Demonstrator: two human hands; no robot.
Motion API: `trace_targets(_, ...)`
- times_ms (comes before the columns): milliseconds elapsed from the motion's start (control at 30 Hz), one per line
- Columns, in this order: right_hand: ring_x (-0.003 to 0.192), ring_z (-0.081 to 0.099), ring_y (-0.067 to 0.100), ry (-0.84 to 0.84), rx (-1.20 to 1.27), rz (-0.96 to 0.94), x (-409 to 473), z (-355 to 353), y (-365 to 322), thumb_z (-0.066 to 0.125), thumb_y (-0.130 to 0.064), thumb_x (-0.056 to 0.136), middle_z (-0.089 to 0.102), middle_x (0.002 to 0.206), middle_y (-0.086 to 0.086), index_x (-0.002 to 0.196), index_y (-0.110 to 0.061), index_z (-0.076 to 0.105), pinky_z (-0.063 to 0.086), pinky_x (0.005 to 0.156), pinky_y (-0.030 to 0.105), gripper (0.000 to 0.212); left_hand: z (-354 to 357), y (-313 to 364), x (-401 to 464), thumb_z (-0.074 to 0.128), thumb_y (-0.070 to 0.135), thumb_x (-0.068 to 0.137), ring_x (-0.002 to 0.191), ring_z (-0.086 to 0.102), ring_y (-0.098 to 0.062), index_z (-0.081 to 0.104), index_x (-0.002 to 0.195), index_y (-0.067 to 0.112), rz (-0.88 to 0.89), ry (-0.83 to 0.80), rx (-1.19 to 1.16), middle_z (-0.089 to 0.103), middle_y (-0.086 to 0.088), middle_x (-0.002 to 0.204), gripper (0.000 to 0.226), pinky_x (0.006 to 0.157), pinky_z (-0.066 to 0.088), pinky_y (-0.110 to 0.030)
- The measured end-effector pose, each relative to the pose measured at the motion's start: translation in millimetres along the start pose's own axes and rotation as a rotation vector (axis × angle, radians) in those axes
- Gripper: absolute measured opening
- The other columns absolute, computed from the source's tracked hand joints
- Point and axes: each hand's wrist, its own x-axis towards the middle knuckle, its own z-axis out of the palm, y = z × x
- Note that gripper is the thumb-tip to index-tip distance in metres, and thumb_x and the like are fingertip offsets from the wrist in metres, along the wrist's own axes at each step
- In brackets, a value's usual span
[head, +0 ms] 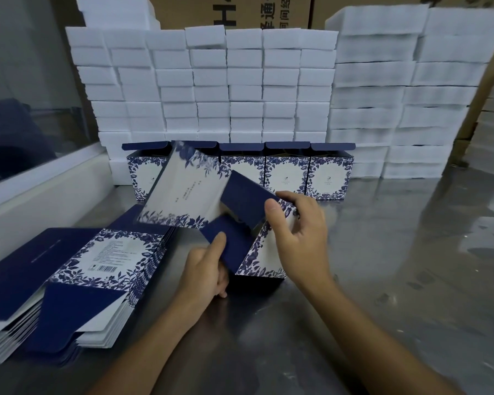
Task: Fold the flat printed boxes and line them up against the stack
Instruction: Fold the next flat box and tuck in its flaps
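A blue-and-white floral printed box (183, 189) is half opened, tilted over the steel table (382, 266), its dark blue end flaps sticking out toward me. My left hand (208, 269) grips the lower blue flap with the thumb on top. My right hand (300, 232) holds the box's right side, thumb on the upper blue flap. A pile of flat printed boxes (97, 269) lies at the left. Several folded boxes (285, 173) stand in a row, lids up, against the stack of white foam blocks (211, 81).
More white foam blocks (411, 89) rise at the back right, with brown cartons (228, 10) behind them. A white ledge and a glass pane (26, 109) run along the left edge of the table.
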Motion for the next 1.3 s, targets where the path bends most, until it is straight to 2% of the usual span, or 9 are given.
trace_targets(233,0.113,0.051,0.010,0.010,0.038,0.076,5.5,-1.6,4.3,0.045,-0.086,0.076,0.058,0.113,-0.019,0.101,-0.051,0.056,0.044,0.095,0.031,0.045,1.5,0.9,-1.3,0.051,0.022,0.099,0.034,0.034,-0.014,0.037,0.041,0.019,0.080,-0.052,0.060,0.033,-0.002,0.035,0.059,0.047,0.040,-0.028)
trace_targets(367,0.110,0.053,0.014,0.020,0.061,0.084,5.3,-1.2,6.6,0.044,-0.084,0.077,0.060,0.111,-0.015,0.102,-0.046,0.059,0.046,0.094,0.035,0.048,-1.4,2.9,-0.9,0.054,0.044,0.095,0.042,0.045,-0.017,0.043,0.047,0.019,0.100,0.023,0.057,0.044,-0.005,0.043,0.056,0.049,0.045,-0.026)
trace_targets(467,0.098,0.056,0.015,0.009,0.130,0.142,7.9,-4.5,9.2,0.042,-0.080,0.082,0.061,0.099,-0.014,0.094,-0.038,0.062,0.048,0.091,0.038,0.048,-5.3,6.8,0.3,0.058,0.063,0.077,0.068,0.061,-0.015,0.055,0.077,0.024,0.121,0.131,0.029,0.063,0.004,0.075,0.039,0.053,0.052,-0.030)
trace_targets(567,0.077,0.053,0.008,0.013,0.225,0.189,9.5,-5.6,11.7,0.040,-0.075,0.086,0.059,0.079,-0.008,0.082,-0.031,0.059,0.043,0.074,0.018,0.048,-11.1,7.7,3.5,0.059,0.062,0.073,0.100,0.061,0.002,0.050,0.109,0.046,0.125,0.108,-0.036,0.064,0.018,0.109,0.041,0.068,0.054,-0.021)
trace_targets(700,0.110,0.058,0.006,-0.047,0.283,0.270,8.2,-2.9,23.1,0.036,-0.071,0.091,0.062,0.118,-0.005,0.113,-0.003,0.055,0.044,0.080,0.015,0.074,-13.2,8.0,3.0,0.053,0.065,0.086,0.108,0.060,0.004,0.060,0.112,0.046,0.205,0.010,-0.002,0.067,0.024,0.111,0.033,0.096,0.045,-0.025)
trace_targets(900,0.088,0.055,-0.014,-0.119,0.169,0.335,5.3,3.1,34.6,0.036,-0.059,0.101,0.063,0.092,-0.026,0.101,-0.031,0.058,0.041,0.083,0.019,0.035,-13.1,4.7,5.8,0.046,0.059,0.088,0.113,0.062,-0.012,0.064,0.118,0.027,0.203,0.068,0.010,0.069,0.008,0.115,0.048,0.100,0.047,-0.041)
trace_targets(1000,0.105,0.054,-0.007,-0.148,0.201,0.359,5.9,1.5,37.6,0.048,-0.050,0.101,0.057,0.117,-0.016,0.126,-0.036,0.046,0.042,0.088,0.018,0.029,-16.4,4.5,8.7,0.044,0.062,0.093,0.095,0.068,-0.021,0.066,0.119,0.025,0.121,0.138,-0.040,0.071,0.000,0.109,0.051,0.074,0.057,-0.034)
trace_targets(1100,0.108,0.059,0.009,-0.130,0.195,0.338,5.8,0.7,34.4,0.053,-0.039,0.101,0.061,0.119,-0.004,0.115,-0.024,0.055,0.046,0.084,0.020,0.021,-18.3,5.6,11.7,0.045,0.037,0.102,0.076,0.062,-0.020,0.069,0.094,0.028,0.122,0.220,0.001,0.068,0.000,0.088,0.026,0.057,0.051,-0.024)
trace_targets(1300,0.079,0.069,-0.002,-0.148,0.354,0.450,5.3,3.0,30.2,0.038,-0.062,0.099,0.077,0.093,-0.009,0.096,-0.026,0.077,0.051,0.063,0.013,0.053,-20.5,9.1,9.7,0.060,0.037,0.094,0.103,0.061,-0.004,0.062,0.109,0.034,0.192,0.186,0.048,0.066,0.011,0.110,0.016,0.087,0.049,-0.032)
